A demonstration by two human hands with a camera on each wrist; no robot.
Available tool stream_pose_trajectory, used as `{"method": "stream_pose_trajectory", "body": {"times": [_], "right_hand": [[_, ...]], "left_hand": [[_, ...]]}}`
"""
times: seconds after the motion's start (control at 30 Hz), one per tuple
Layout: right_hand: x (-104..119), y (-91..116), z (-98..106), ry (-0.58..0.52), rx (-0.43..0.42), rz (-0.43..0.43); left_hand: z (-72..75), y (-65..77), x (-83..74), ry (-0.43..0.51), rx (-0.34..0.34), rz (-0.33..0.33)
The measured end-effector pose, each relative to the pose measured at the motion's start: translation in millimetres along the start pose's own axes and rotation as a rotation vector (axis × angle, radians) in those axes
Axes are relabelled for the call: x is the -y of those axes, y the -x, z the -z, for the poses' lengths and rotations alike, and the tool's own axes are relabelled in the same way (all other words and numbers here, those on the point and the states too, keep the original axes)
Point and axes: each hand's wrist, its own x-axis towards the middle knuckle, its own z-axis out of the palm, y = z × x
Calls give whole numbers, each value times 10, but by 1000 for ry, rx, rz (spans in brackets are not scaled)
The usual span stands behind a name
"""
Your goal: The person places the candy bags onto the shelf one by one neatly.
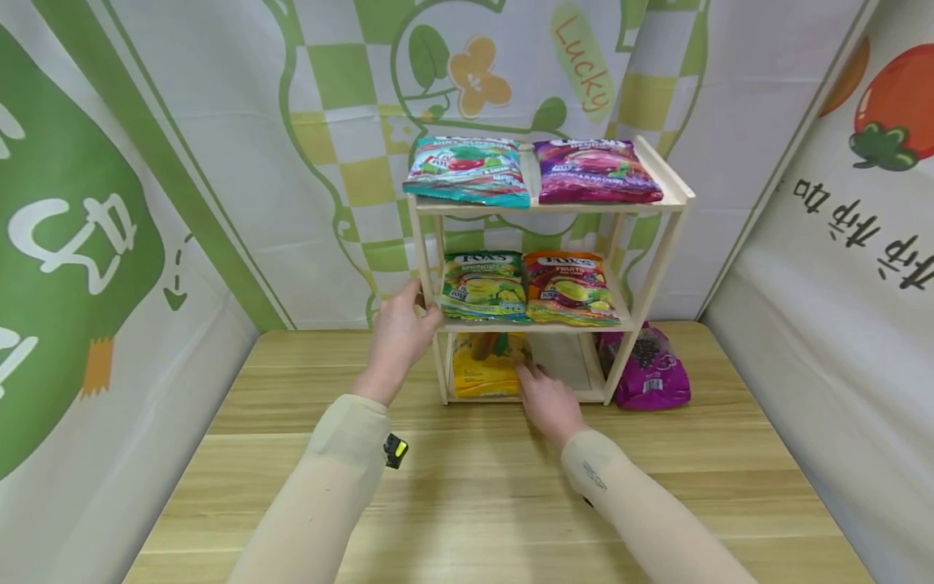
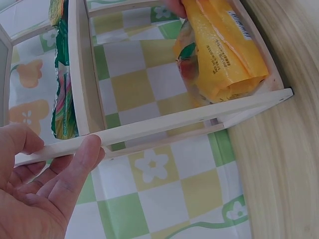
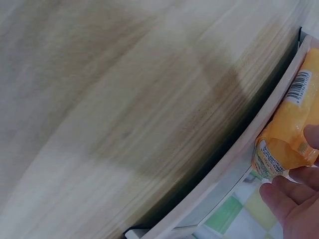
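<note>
A small three-tier wooden shelf stands on the table. My left hand grips its left upright at the middle tier; in the left wrist view thumb and fingers lie on either side of the wood. On the bottom tier, at the left, is a yellow bag of candy. My right hand holds that bag by its right end, the thumb on the packaging and the fingers at the end. Green and red-orange Fox's candy bags occupy the middle tier.
On the top tier lie a teal bag and a purple bag. Another purple bag stands on the wood-grain table, close by the shelf's right side. Printed cloth walls enclose the back and sides.
</note>
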Motion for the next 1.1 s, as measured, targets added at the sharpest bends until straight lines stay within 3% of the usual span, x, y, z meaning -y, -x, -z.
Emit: {"method": "stream_pose_trajectory", "body": {"times": [0.83,1.1], "right_hand": [[-191,367,203,-116,16,62],[-283,516,235,-104,28,57]], "left_hand": [[8,4,-7,16,20,15],[5,-2,-9,19,21,22]]}}
